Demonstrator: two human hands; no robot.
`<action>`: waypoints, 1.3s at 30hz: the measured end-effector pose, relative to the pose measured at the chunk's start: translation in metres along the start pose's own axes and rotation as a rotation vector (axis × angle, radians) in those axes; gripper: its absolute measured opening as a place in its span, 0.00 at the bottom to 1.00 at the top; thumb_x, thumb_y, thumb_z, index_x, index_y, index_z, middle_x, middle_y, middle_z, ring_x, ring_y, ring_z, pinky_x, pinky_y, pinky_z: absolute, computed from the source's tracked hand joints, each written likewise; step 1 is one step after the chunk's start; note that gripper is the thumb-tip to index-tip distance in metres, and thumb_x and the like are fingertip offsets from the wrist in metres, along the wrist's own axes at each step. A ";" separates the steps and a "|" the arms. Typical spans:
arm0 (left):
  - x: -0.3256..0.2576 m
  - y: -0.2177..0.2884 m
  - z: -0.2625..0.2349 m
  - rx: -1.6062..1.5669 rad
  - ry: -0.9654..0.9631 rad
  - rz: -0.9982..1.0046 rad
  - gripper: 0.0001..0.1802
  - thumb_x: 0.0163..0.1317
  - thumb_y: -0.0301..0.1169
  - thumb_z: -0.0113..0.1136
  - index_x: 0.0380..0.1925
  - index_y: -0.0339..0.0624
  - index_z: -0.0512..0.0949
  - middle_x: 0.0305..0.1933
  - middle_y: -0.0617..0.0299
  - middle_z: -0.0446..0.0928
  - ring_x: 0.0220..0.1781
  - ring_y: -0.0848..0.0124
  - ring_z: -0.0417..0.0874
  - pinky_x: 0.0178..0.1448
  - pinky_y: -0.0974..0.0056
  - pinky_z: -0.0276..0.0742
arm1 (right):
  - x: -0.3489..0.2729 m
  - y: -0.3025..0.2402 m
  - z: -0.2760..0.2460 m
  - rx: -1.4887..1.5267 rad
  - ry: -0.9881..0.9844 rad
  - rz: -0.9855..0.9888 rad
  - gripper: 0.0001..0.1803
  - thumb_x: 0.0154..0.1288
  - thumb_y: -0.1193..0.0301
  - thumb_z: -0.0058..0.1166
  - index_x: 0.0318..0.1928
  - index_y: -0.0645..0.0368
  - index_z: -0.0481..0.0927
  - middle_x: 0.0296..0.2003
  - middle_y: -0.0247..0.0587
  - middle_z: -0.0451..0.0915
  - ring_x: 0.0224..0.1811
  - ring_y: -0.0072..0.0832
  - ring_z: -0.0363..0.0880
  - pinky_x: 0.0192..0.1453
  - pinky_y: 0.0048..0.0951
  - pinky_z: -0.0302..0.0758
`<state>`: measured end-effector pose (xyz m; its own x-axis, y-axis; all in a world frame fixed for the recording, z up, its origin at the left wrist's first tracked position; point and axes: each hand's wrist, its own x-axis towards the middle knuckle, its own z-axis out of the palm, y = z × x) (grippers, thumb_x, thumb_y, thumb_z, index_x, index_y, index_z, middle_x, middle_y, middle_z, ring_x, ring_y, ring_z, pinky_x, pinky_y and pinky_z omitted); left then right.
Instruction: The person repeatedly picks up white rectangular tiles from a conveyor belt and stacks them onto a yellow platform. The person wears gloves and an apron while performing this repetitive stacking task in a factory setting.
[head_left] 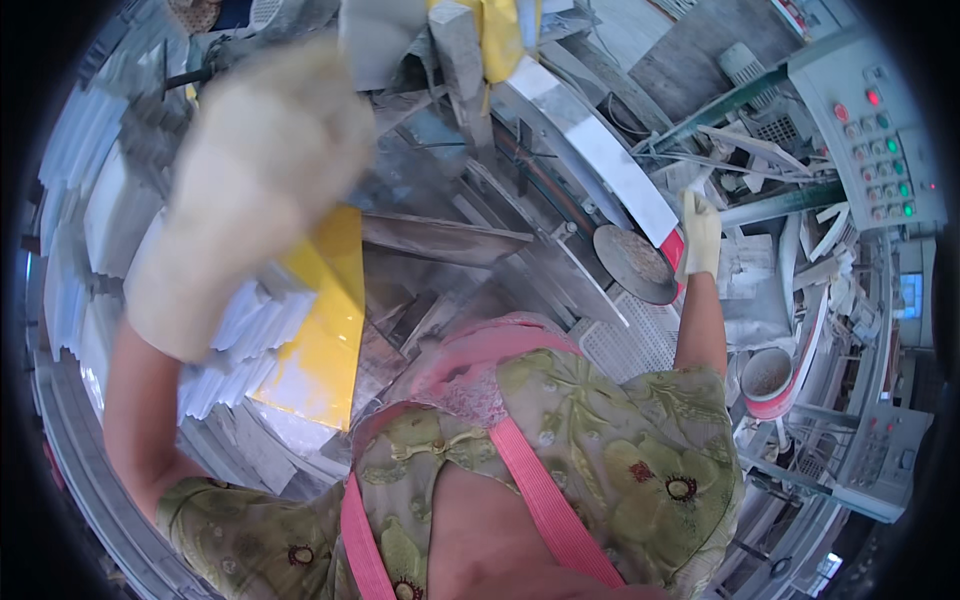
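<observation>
My left hand (270,150), in a pale cream glove, is raised close to the camera at the upper left. Motion smears its fingers, and whether it holds anything is hidden. Below it are stacked thin white sheets or tiles (265,325) and a bright yellow sheet (338,310). On the right, my gloved right hand (702,232) has its fingers curled closed; what lies inside them I cannot make out. Beside that hand are the red end (672,246) of a long white machine rail (615,160) and a round dark pan (622,248) with greyish contents.
A control panel (865,145) with lit red and green buttons stands at the upper right. More white stacks (120,215) line the left. A white perforated crate (632,340) is right of centre, near a small bucket (767,374). Dusty boards (440,238) lie in the middle.
</observation>
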<state>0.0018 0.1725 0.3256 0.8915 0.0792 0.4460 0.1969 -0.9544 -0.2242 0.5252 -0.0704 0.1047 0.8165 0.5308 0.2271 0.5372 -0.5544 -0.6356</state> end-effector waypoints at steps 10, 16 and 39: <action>-0.043 0.125 0.118 -0.248 -0.170 -0.125 0.10 0.50 0.35 0.60 0.20 0.48 0.68 0.24 0.60 0.69 0.31 0.59 0.77 0.44 0.58 0.78 | -0.031 0.108 -0.006 -0.593 -0.427 -0.751 0.56 0.58 0.49 0.65 0.80 0.59 0.55 0.79 0.57 0.54 0.82 0.53 0.51 0.82 0.55 0.49; -0.004 0.199 0.190 -0.533 0.106 -0.603 0.11 0.61 0.37 0.63 0.25 0.43 0.83 0.26 0.53 0.80 0.34 0.50 0.83 0.38 0.48 0.79 | -0.010 0.113 0.033 -0.675 -0.375 -0.745 0.48 0.64 0.57 0.66 0.79 0.60 0.58 0.80 0.54 0.53 0.82 0.53 0.51 0.84 0.46 0.53; 0.031 0.287 0.181 -0.845 0.051 -1.424 0.19 0.69 0.41 0.59 0.44 0.36 0.86 0.42 0.48 0.87 0.43 0.60 0.88 0.51 0.58 0.81 | 0.050 0.072 0.058 -0.638 -0.526 -1.001 0.55 0.58 0.56 0.72 0.79 0.58 0.54 0.80 0.44 0.56 0.83 0.38 0.51 0.82 0.61 0.51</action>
<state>0.1597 -0.0465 0.1185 0.1857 0.9773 -0.1025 0.5127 -0.0074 0.8585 0.5925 -0.0472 0.0275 -0.0984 0.9951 -0.0118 0.9859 0.0991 0.1350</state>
